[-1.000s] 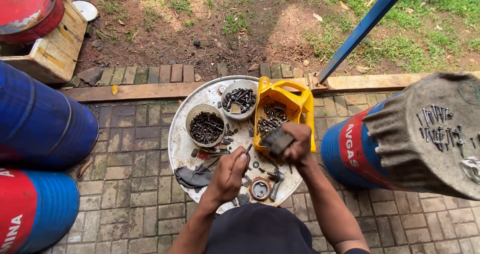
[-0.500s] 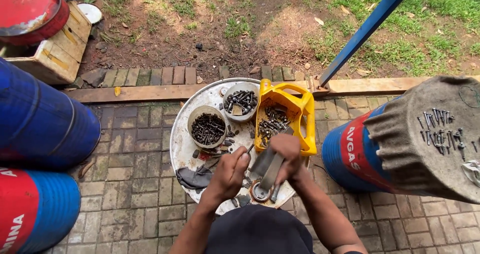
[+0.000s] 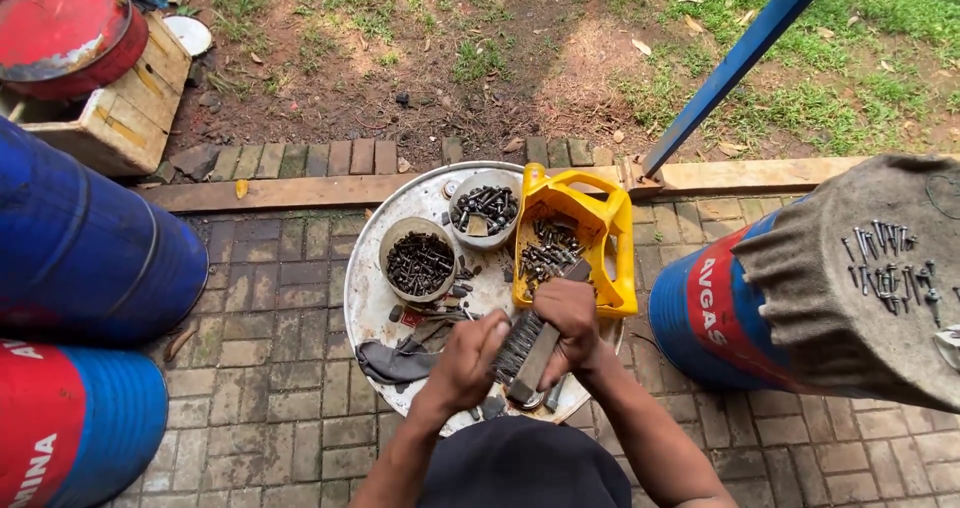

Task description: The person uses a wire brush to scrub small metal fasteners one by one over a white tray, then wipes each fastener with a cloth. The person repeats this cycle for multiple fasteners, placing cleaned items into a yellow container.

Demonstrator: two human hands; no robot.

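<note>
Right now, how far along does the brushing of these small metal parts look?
Sorted: two round tubs and a yellow container already hold dark bolts and screws. In hand: right hand grips a wire brush against something pinched in the left hand. Left: loose parts lie scattered on the white tray.

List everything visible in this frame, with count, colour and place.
round tray: 1, white, on the paving
bowls of bolts: 2, grey, on the tray
cut jerrycan: 1, yellow, tray's right edge, holds bolts
wire brush: 1, dark, in the right hand
rag: 1, grey, tray's near-left
drums: 3, blue and red, two left, one right
pole: 1, blue, slanted upper right
left hand: against the brush
right hand: grip closed on the brush
</note>
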